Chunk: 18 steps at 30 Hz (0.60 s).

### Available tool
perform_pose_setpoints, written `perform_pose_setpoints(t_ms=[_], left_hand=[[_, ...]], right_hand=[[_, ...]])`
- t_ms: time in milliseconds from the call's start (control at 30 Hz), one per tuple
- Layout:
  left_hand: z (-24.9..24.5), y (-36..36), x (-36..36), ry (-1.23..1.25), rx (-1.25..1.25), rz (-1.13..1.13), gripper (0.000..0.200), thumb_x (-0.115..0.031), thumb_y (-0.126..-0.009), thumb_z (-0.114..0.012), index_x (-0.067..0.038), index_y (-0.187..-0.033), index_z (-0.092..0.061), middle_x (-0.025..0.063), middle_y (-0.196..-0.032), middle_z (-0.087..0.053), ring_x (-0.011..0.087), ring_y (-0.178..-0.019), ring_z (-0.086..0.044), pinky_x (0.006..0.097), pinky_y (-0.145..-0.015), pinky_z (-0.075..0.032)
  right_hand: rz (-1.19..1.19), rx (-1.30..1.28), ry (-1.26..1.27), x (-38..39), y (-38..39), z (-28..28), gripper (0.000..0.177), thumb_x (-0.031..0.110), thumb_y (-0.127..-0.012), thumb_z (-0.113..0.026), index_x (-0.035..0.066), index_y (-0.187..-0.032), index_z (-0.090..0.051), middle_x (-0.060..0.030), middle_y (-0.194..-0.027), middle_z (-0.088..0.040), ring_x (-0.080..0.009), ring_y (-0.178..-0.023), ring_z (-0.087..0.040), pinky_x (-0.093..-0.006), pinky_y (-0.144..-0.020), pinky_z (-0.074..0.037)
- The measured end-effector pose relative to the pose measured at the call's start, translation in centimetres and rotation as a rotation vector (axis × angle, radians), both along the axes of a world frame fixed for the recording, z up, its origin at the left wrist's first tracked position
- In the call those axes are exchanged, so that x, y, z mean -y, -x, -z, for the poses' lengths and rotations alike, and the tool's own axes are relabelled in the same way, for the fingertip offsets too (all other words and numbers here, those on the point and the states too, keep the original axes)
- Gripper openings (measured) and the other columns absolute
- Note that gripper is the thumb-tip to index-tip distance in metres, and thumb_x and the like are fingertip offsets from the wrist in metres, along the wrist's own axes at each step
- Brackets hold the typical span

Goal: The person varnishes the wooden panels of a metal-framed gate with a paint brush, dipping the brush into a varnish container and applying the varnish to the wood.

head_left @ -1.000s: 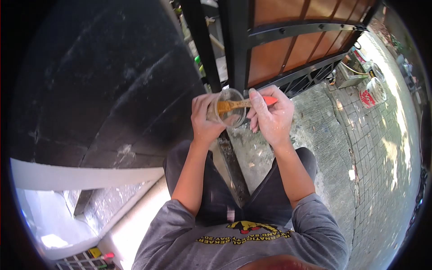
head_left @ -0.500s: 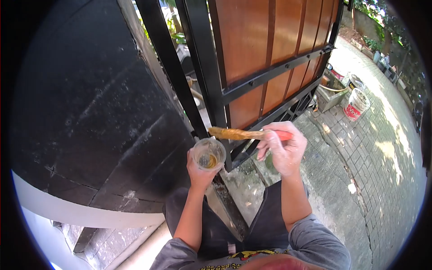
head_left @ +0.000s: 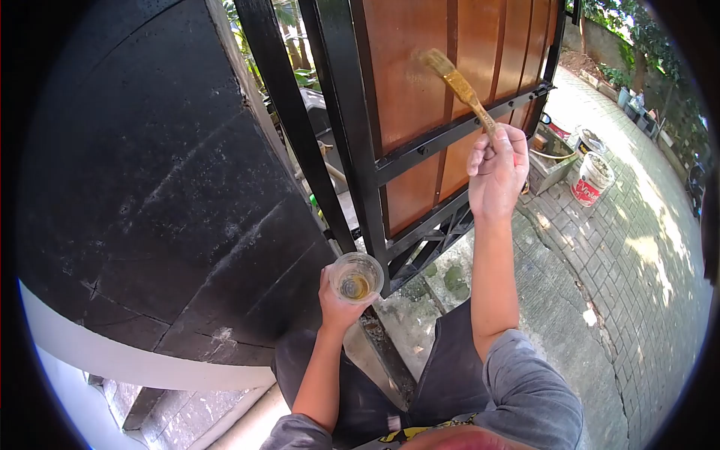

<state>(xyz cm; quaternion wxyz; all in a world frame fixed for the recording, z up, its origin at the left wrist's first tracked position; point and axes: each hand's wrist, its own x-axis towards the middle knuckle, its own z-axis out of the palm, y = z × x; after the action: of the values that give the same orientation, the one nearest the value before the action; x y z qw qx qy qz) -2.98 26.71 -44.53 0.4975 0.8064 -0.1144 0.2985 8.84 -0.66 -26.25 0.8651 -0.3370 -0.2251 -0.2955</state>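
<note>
My left hand [head_left: 337, 304] is wrapped round a clear plastic cup [head_left: 357, 277] with a little amber liquid at its bottom, held beside the foot of the black gate post. My right hand [head_left: 498, 174] grips a paintbrush [head_left: 466, 91] by its handle. The brush points up and left, its bristles in front of the orange-brown gate panel [head_left: 409, 97]; whether they touch it I cannot tell. A black metal frame [head_left: 450, 142] crosses the panel.
A dark tiled surface [head_left: 165, 187] with a white curved edge fills the left. A white and red bucket [head_left: 591, 180] stands on the paving [head_left: 637, 240] at the right, near another bucket and a trough. A floor rail [head_left: 386, 349] runs between my legs.
My right hand has moved up and forward, and the brush has swung from level above the cup to upright in front of the panel. The cup has shifted slightly.
</note>
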Motion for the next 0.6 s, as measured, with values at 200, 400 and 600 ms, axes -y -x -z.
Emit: perform_pose_setpoints(t_ms=[200,400,600], left_hand=[[1.0,-0.1,-1.5,0.094,-0.096,0.043,0.074,-0.009,-0.056,-0.093,-0.003,-0.124,-0.063,0.0088,-0.119,-0.071,0.0218,-0.109,-0.068,0.0374,-0.102,-0.053],[2.1,-0.5,-2.5,0.168,-0.09,0.026,0.076,-0.007,-0.056,-0.093,-0.003,-0.125,-0.064,0.0089,-0.121,-0.071,0.0219,-0.111,-0.069,0.0381,-0.102,-0.053],[1.7,-0.5,-2.4,0.119,-0.078,0.029,0.076,-0.007,-0.054,-0.095,-0.003,-0.124,-0.065,0.0086,-0.12,-0.072,0.0218,-0.11,-0.069,0.0378,-0.102,-0.054]], right_hand=[[-0.198,0.044,-0.026,-2.3,0.3,0.8,0.007,0.011,-0.106,-0.052,0.007,-0.112,-0.051,-0.0169,-0.087,-0.066,-0.0215,-0.056,-0.061,-0.0312,-0.045,-0.049],[-0.205,-0.087,0.055,-3.0,0.2,1.7,0.044,0.02,-0.11,-0.047,-0.006,-0.145,-0.048,-0.0123,-0.091,-0.064,-0.0096,-0.05,-0.048,-0.0226,-0.041,-0.035],[-0.121,-0.11,-0.003,-1.8,-0.9,1.8,0.042,0.022,-0.111,-0.047,-0.003,-0.145,-0.048,-0.0091,-0.098,-0.062,-0.0092,-0.054,-0.048,-0.0221,-0.043,-0.034]])
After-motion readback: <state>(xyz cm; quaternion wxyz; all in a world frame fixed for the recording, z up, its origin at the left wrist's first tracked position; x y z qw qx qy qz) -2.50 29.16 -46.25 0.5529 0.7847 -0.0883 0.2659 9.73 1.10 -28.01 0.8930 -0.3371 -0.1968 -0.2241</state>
